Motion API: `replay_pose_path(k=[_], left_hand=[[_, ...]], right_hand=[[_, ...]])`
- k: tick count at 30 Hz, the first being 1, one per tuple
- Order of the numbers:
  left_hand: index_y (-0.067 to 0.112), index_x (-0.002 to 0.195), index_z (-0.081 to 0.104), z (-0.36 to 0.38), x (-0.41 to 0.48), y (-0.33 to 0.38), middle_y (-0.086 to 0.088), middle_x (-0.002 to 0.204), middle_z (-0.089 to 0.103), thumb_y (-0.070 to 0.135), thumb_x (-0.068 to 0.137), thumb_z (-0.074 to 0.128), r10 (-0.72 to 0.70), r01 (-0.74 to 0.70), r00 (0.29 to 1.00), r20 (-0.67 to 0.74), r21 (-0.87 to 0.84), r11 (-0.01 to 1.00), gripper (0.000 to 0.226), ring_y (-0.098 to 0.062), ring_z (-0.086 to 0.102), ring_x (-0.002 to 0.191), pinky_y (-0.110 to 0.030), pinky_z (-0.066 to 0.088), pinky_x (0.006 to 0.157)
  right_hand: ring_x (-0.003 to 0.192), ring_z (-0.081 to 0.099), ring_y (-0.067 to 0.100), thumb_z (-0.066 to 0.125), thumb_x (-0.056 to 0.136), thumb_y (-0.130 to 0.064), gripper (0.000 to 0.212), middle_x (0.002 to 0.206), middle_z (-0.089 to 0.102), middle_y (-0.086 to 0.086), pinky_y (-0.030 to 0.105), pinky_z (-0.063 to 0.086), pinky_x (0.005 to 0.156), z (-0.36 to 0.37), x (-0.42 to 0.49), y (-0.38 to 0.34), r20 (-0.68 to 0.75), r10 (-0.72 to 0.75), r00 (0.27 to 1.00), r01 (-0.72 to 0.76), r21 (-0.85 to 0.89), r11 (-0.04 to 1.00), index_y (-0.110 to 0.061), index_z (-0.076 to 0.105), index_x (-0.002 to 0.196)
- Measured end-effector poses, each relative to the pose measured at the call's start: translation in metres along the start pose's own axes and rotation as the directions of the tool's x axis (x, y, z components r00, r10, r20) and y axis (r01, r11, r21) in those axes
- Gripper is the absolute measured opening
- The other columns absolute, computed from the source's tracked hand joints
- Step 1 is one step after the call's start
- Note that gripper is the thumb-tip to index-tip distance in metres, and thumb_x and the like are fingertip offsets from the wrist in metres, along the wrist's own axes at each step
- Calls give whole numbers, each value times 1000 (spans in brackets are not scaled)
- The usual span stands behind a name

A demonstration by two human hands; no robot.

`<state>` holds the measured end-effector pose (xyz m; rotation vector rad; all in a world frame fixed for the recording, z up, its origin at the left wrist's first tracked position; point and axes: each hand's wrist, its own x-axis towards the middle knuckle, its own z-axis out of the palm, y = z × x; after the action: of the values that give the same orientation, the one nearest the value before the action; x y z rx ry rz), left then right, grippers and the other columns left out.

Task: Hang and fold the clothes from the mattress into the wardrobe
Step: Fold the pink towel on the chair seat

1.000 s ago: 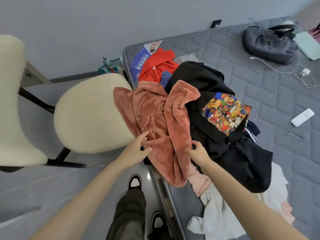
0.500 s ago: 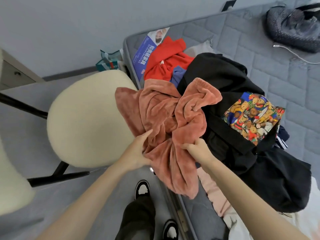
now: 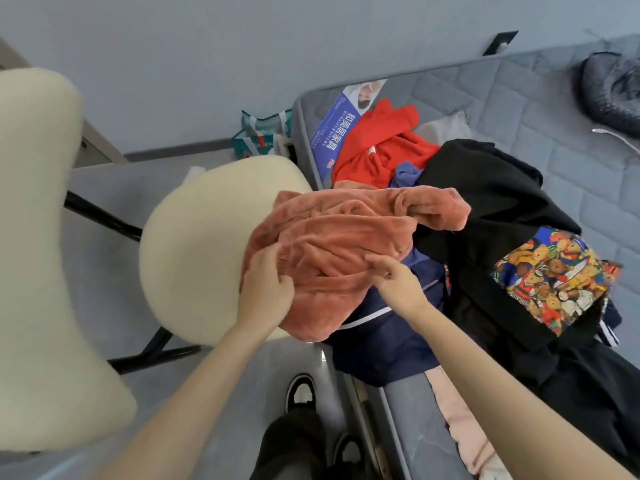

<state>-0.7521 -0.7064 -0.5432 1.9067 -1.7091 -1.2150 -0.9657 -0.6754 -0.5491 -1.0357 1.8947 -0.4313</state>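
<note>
Though the pile looks barely touched, one piece is already being lifted at the mattress corner. Furthest left stands the cream chair back (image 3: 41,237), then the round cream seat (image 3: 204,244), which crowds the floor beside the bed; a teal bag (image 3: 259,133) sits behind it against the wall. Over the seat's right edge the left hand (image 3: 266,292) has its fingers curled into the rust-pink fleece (image 3: 346,237), and the person's shoes (image 3: 301,389) stand below in the narrow strip between chair and bed rim. The right hand (image 3: 398,282) pinches a fold on the fleece's other side, so the garment is bunched between both hands, partly over the seat and partly over the mattress edge. Under it lies a navy garment (image 3: 381,344), behind it a red garment (image 3: 377,147), then a large black garment (image 3: 485,202) with a teddy-bear print (image 3: 554,275), and a pale pink piece (image 3: 453,414) down by the rim. Nothing I can see is folded or hung, and no wardrobe is in view, so I judge nearly everything is left to do. Beyond the pile the grey quilted mattress (image 3: 554,109) offers bare room for laying a garment flat, up to the dark bag (image 3: 613,88) and a white cable (image 3: 616,136) at far right.
</note>
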Motion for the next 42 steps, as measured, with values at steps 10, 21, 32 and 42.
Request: replay_pose_path(k=[10,21,32,42], left_hand=[[22,143,32,56,40,-61,-3,140,46,45,68,76,-357,383,918,173,-150,911,90,-27,40,131,-45,36,108],[27,98,69,-7,-12,6,16,90,69,31,79,75,-30,37,999,22,-388,921,21,6,63,87,-9,46,75],[54,141,21,-66,-169,68,20,146,29,55,61,77,238,-261,964,-118,-242,935,98,-4,27,136,-31,26,107],[30,110,59,-99,-334,116,19,107,66,22,65,87,263,-277,960,-94,-424,862,53,11,58,101,-4,43,79]], right_hand=[[110,30,29,59,79,-11,71,126,27,9,40,50,77,50,16,2,42,-280,959,235,-672,703,-39,34,140],[124,36,23,64,73,-31,66,141,37,-6,45,35,101,24,-18,-19,233,-421,877,479,-355,802,-32,41,135],[107,57,10,52,92,-17,24,103,64,-8,42,43,101,-65,-180,-89,-39,-703,710,694,212,688,-12,59,114],[108,64,17,53,94,-7,25,110,69,5,33,51,96,-106,-353,-161,120,-691,713,490,619,614,-15,62,117]])
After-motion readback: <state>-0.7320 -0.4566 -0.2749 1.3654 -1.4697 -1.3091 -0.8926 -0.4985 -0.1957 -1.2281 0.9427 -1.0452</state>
